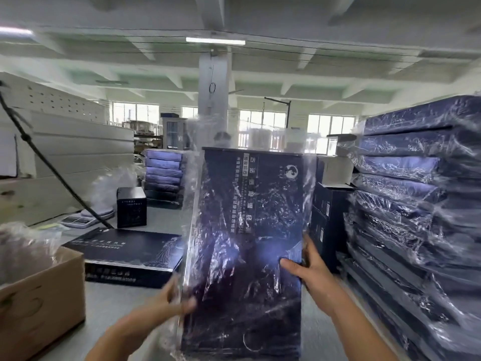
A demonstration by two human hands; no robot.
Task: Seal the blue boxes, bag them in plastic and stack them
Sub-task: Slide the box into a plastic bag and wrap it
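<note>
Box count first: one bagged blue box (pixel 247 243) is held upright and slightly tilted in mid-air at the centre. It's already wrapped in a clear plastic bag (pixel 194 162), and the bag's loose end sticks up past the top edge. Two hands are used on it. The right hand (pixel 308 269) is clamped low on the right edge, with the thumb pressed flat on the printed front and the other fingers curled round to the back. The left hand (pixel 171 306) is set at the lower left edge with the thumb on the front. It's badly blurred though, so whether the remaining fingers are spread or together can't be told. One more flat blue box (pixel 125 254), unbagged, is laid on the grey table (pixel 117 308) to the left. One small dark cube box (pixel 131 207) is stood behind it, near one white scale (pixel 78 220). Two piles of bagged boxes are seen. In the tall stack (pixel 416 204) on the right, eight or so layers can be made out, but it's too blurred lower down for an exact count. In the far stack (pixel 162 175), roughly six. Between the held box and the tall stack, a few unbagged dark boxes (pixel 328 204) are piled. One brown carton (pixel 39 295) is parked at bottom left.
</note>
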